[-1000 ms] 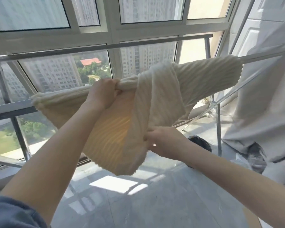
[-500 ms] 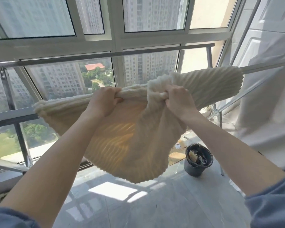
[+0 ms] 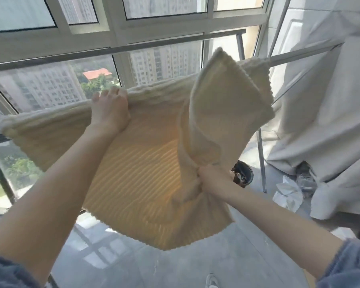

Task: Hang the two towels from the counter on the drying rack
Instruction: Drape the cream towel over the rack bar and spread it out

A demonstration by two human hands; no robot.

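Change: since half a second ago my right hand (image 3: 213, 179) has dropped from the top edge of the towel (image 3: 143, 163) to a spot low on its right side; the towel's right end has flared upward; my left hand (image 3: 109, 112) has stayed on the top edge.
Right hand: clamped on a bunched fold of towel low on the cloth, fingers buried in it; a blue-grey sleeve (image 3: 351, 265) covers the forearm near the frame's corner.
Left hand: lies on the towel's top edge with fingers curled over the fold, gripping it.
Towel: cream, ribbed, draped over the nearer rail of the drying rack (image 3: 299, 56); the left part hangs along the rail; the middle sags in a wide sheet lit from behind; the right end is folded and stands up above the rail, one corner pointing at the window (image 3: 154, 23).
Drying rack: bare metal rail shows to the right of the towel; a second rail runs behind, closer to the glass.
Second towel: I cannot see it from here.
Floor: grey tiles (image 3: 216, 256); a dark bucket (image 3: 244, 175) stands just beyond my right hand; crumpled white wrapping (image 3: 289, 194) lies near it.
Right side: a pale sheet (image 3: 330, 100) hangs down to the floor.
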